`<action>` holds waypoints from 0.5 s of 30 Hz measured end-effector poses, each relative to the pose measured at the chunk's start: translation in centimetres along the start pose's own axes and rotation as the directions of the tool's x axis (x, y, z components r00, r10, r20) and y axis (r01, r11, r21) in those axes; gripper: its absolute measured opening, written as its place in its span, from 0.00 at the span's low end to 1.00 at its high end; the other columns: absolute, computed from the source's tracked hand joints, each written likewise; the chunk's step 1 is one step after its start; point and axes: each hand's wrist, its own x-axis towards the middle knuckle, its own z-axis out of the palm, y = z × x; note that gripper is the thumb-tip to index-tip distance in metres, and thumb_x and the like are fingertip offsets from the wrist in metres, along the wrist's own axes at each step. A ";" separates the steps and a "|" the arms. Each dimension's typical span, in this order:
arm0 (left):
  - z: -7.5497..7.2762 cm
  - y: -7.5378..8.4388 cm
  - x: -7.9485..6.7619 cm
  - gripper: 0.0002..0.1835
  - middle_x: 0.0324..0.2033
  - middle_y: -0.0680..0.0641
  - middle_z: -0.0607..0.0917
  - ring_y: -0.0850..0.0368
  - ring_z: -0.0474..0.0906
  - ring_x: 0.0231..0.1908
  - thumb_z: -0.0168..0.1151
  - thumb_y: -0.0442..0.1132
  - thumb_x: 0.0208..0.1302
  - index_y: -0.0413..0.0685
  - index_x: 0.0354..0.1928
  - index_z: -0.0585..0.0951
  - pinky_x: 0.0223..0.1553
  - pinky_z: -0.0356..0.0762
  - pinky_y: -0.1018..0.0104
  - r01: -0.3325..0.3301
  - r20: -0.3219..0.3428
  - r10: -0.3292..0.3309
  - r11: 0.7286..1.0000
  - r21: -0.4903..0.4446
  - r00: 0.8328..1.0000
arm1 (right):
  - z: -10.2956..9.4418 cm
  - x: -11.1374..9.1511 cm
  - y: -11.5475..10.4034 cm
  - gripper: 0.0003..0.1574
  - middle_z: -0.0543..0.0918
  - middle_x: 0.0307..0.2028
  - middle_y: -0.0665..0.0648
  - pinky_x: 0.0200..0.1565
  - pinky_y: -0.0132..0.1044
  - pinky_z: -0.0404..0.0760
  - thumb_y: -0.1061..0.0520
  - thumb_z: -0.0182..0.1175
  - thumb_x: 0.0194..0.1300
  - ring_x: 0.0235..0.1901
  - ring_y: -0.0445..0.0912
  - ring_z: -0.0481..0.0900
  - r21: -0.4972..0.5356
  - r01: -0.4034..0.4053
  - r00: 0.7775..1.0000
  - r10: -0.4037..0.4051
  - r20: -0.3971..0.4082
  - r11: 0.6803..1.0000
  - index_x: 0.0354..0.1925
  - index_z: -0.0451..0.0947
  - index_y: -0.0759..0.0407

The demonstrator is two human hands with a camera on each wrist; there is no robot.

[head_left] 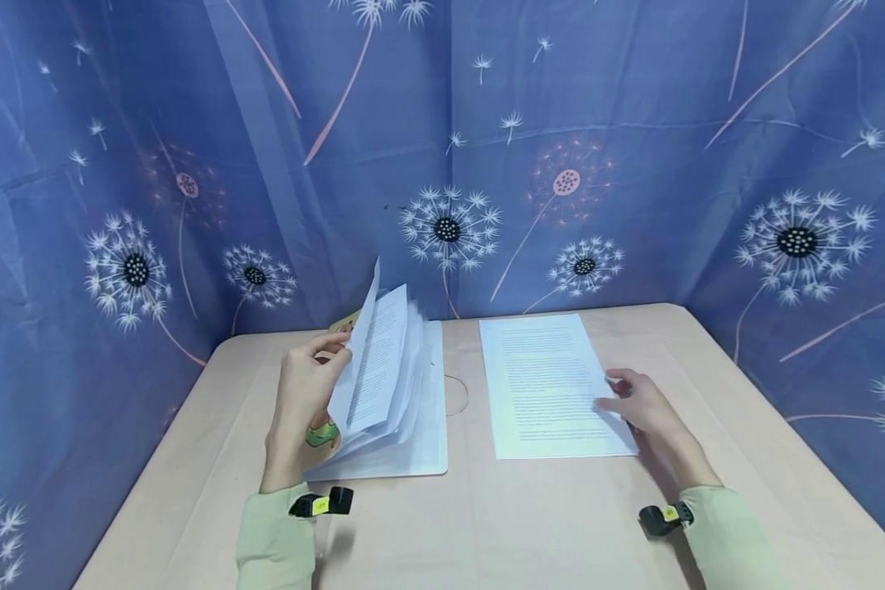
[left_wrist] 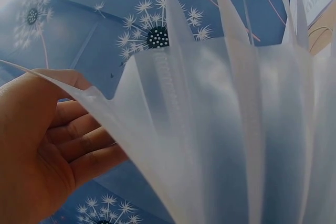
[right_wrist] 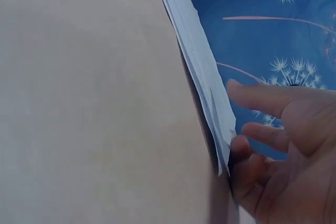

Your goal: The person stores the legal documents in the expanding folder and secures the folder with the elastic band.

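A display book (head_left: 433, 459) with clear plastic pockets lies spread on the left of the table, several of its leaves fanned upright. My left hand (head_left: 310, 377) pinches the outer edge of one plastic pocket (left_wrist: 173, 129) between thumb and index finger; the other fingers curl loosely behind it in the left wrist view. Printed text shows on a sheet (head_left: 378, 360) inside a pocket. On the right lies a stack of printed paper (head_left: 546, 385). My right hand (head_left: 645, 401) is at its right edge, fingers loosely bent against the sheets' side (right_wrist: 210, 77), thumb held apart above them.
The beige table (head_left: 472, 524) is backed by a blue curtain (head_left: 383, 164) with dandelion prints. Between the book and the paper lies a thin loop (head_left: 466, 395). A cartoon picture (head_left: 323, 434) shows on the book's cover beneath the left hand.
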 end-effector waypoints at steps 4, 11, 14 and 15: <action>0.1 0.1 0.1 0.15 0.37 0.47 0.87 0.56 0.85 0.33 0.59 0.41 0.65 0.52 0.52 0.86 0.33 0.79 0.67 -0.007 0.000 0.007 1.000 0.002 1.000 | 0.0 -0.2 -0.5 0.53 0.76 0.49 0.73 0.45 0.45 0.75 0.55 0.72 0.56 0.45 0.58 0.75 -0.103 0.009 1.000 -0.007 0.017 0.995 0.69 0.58 0.77; 0.0 0.1 0.1 0.16 0.38 0.47 0.87 0.55 0.85 0.35 0.59 0.42 0.65 0.53 0.53 0.86 0.34 0.79 0.66 0.003 0.005 -0.003 1.000 0.008 1.000 | 0.1 -0.3 -1.1 0.59 0.75 0.54 0.75 0.48 0.51 0.75 0.54 0.70 0.58 0.46 0.60 0.77 -0.094 -0.110 0.992 0.115 0.056 0.989 0.75 0.48 0.72; 0.0 0.1 0.0 0.16 0.38 0.47 0.87 0.55 0.85 0.35 0.58 0.42 0.66 0.53 0.53 0.86 0.34 0.79 0.66 0.008 0.003 -0.008 1.000 0.015 1.000 | 0.2 -0.2 -1.1 0.60 0.75 0.54 0.75 0.48 0.52 0.76 0.55 0.70 0.58 0.47 0.60 0.78 -0.089 -0.115 0.991 0.121 0.065 0.989 0.76 0.46 0.71; -0.1 0.1 0.0 0.16 0.38 0.47 0.87 0.55 0.85 0.35 0.58 0.42 0.66 0.53 0.53 0.86 0.34 0.79 0.66 0.008 0.003 -0.008 1.000 0.017 1.000 | 0.2 -0.2 -1.1 0.60 0.75 0.54 0.75 0.47 0.51 0.76 0.55 0.69 0.58 0.46 0.59 0.79 -0.077 -0.111 0.991 0.116 0.070 0.991 0.76 0.45 0.71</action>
